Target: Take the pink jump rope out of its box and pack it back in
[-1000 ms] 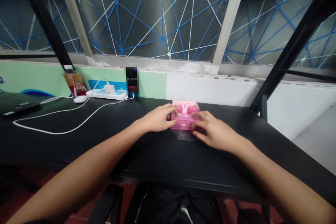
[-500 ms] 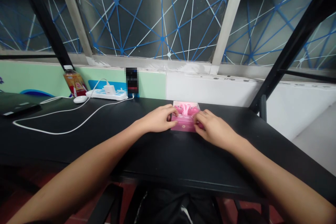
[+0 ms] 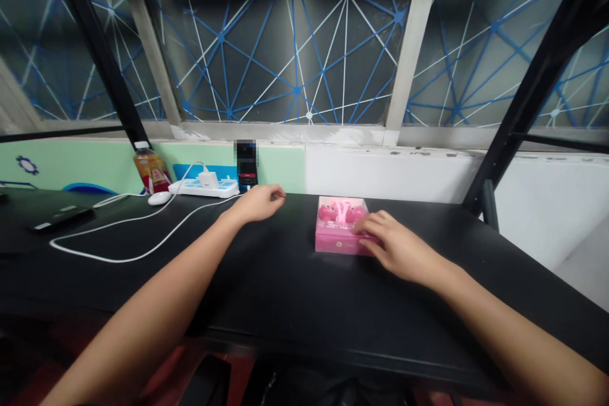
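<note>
A small pink box (image 3: pixel 339 228) with pink items under a clear top lies on the black desk (image 3: pixel 285 285), near its back edge. My right hand (image 3: pixel 394 244) rests on the box's right side, fingers curled against it. My left hand (image 3: pixel 259 202) is off the box, to its left near the back of the desk, fingers loosely curled with nothing visible in them. It is close to a small dark object (image 3: pixel 246 163) standing by the wall.
At the back left lie a white power strip (image 3: pixel 204 187) with a plugged charger, a white cable (image 3: pixel 118 241) looping over the desk, a white mouse (image 3: pixel 159 198), a drink bottle (image 3: pixel 151 168) and a dark flat device (image 3: pixel 57 217). Black frame posts rise left and right.
My left hand has let go of the pink box and moved left and back towards the wall. The right hand stays on the box. The camera has tilted slightly.
</note>
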A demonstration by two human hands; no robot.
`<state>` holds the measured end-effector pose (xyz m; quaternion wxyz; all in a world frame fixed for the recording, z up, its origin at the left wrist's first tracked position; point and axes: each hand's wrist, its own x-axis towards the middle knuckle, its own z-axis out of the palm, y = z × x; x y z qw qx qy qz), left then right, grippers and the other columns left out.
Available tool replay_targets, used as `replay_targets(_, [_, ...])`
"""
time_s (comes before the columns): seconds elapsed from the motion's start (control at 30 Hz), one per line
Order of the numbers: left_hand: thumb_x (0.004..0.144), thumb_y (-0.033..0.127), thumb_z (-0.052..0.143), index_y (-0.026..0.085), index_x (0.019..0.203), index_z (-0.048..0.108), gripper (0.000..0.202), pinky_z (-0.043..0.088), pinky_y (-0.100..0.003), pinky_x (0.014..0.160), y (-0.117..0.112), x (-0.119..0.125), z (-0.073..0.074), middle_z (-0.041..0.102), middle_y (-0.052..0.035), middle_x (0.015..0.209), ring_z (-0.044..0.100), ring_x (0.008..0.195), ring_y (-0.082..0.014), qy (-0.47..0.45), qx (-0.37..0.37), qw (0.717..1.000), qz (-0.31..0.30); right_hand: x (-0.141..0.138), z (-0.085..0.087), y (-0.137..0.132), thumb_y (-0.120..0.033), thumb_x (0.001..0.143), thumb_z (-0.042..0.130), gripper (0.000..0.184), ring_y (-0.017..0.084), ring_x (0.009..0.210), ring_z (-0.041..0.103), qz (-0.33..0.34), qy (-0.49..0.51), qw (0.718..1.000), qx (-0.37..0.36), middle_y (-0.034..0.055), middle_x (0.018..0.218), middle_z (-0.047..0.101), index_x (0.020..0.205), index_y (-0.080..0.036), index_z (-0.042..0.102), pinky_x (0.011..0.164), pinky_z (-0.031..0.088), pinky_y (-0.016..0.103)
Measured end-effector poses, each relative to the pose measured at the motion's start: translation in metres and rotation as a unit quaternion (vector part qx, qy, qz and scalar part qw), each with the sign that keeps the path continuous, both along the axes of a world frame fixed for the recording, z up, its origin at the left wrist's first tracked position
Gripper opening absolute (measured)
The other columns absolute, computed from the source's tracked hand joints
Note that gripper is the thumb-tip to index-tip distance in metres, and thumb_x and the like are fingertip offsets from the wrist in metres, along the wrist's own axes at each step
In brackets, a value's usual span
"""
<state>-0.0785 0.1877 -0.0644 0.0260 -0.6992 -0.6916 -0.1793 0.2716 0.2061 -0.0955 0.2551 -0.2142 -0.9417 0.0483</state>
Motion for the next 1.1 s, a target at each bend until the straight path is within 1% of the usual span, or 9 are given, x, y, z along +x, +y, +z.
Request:
replay_targets(0.03, [0.085,0.035,0.052,0.025,0.107,0.063,0.027,0.046,-0.026,0.08,0.006,-0.017,-0.001,0.071,-0.0013,0.104,0.066,0.093,-0.0193,0.011,-0.025,0.998,0.061,0.0,0.0,0.0,-0.019,0.093,0.049,0.015,0.023,0.096,0.05,-0.002,-0.003,1.0,0.0,0.0066,0.104,0.062,0.103,-0.023,0.059,0.084,0.047,0.04])
replay_targets(0.07, [0.083,0.034,0.053,0.024,0.112,0.061,0.032,0.047,-0.028,0.079,0.012,-0.034,-0.003,0.072,-0.0035,0.102,0.066,0.093,-0.0217,0.016,-0.036,0.995,0.096,0.0,0.0,0.0,-0.019,0.093,0.049,0.015,0.023,0.096,0.05,-0.003,-0.004,1.0,0.0,0.0067,0.105,0.062,0.104,-0.023,0.059,0.084,0.047,0.04])
replay_targets(0.17, [0.077,0.032,0.058,0.018,0.123,0.055,0.048,0.048,-0.037,0.081,0.023,-0.076,-0.01,0.071,-0.0129,0.103,0.066,0.096,-0.0316,0.03,-0.041,0.983,0.175,0.0,0.002,-0.001,-0.019,0.093,0.048,0.016,0.024,0.096,0.051,-0.011,-0.01,1.0,0.003,0.0076,0.105,0.061,0.105,-0.023,0.059,0.082,0.048,0.04])
replay_targets(0.23, [0.074,0.031,0.061,0.017,0.123,0.056,0.051,0.048,-0.041,0.081,0.026,-0.097,-0.015,0.07,-0.0163,0.105,0.065,0.098,-0.0362,0.032,-0.044,0.977,0.206,0.0,0.003,-0.003,-0.018,0.093,0.048,0.016,0.024,0.096,0.051,-0.017,-0.013,1.0,0.005,0.008,0.105,0.061,0.104,-0.023,0.059,0.081,0.049,0.04])
replay_targets(0.33, [0.073,0.03,0.062,0.018,0.125,0.054,0.053,0.049,-0.04,0.082,0.029,-0.116,-0.019,0.07,-0.0152,0.105,0.065,0.101,-0.0361,0.022,-0.031,0.973,0.226,-0.002,0.005,-0.006,-0.018,0.093,0.048,0.017,0.024,0.097,0.051,-0.02,-0.015,1.0,0.003,0.0079,0.105,0.061,0.105,-0.023,0.059,0.08,0.049,0.039])
replay_targets(0.6, [0.081,0.035,0.059,0.012,0.125,0.049,0.051,0.048,-0.039,0.088,0.053,-0.144,-0.018,0.063,-0.0188,0.122,0.06,0.113,-0.0336,-0.058,0.071,0.956,0.278,-0.003,0.006,-0.007,-0.017,0.092,0.049,0.02,0.024,0.099,0.051,-0.029,-0.02,0.999,0.001,0.0071,0.105,0.061,0.108,-0.023,0.058,0.079,0.05,0.039])
replay_targets(0.7, [0.078,0.037,0.065,0.012,0.125,0.049,0.055,0.049,-0.037,0.087,0.061,-0.151,-0.017,0.062,-0.0177,0.123,0.063,0.108,-0.0313,-0.088,0.078,0.956,0.27,-0.003,0.007,-0.007,-0.017,0.092,0.049,0.019,0.024,0.099,0.051,-0.032,-0.021,0.999,-0.005,0.0069,0.105,0.06,0.107,-0.023,0.058,0.079,0.05,0.038])
replay_targets(0.87, [0.074,0.033,0.07,0.013,0.123,0.049,0.056,0.051,-0.03,0.077,0.073,-0.157,-0.023,0.067,-0.0128,0.117,0.069,0.089,-0.0235,-0.122,0.08,0.957,0.25,-0.004,0.008,-0.006,-0.018,0.092,0.049,0.017,0.023,0.097,0.051,-0.036,-0.019,0.999,-0.012,0.0064,0.102,0.06,0.106,-0.023,0.058,0.078,0.05,0.038])
replay_targets(1.1, [0.072,0.036,0.072,0.015,0.122,0.047,0.06,0.051,-0.034,0.078,0.089,-0.164,-0.035,0.067,-0.0139,0.115,0.068,0.093,-0.0277,-0.135,0.112,0.948,0.266,-0.005,0.007,-0.004,-0.018,0.092,0.05,0.015,0.023,0.096,0.051,-0.041,-0.02,0.999,-0.008,0.0066,0.1,0.06,0.103,-0.023,0.058,0.076,0.05,0.037])
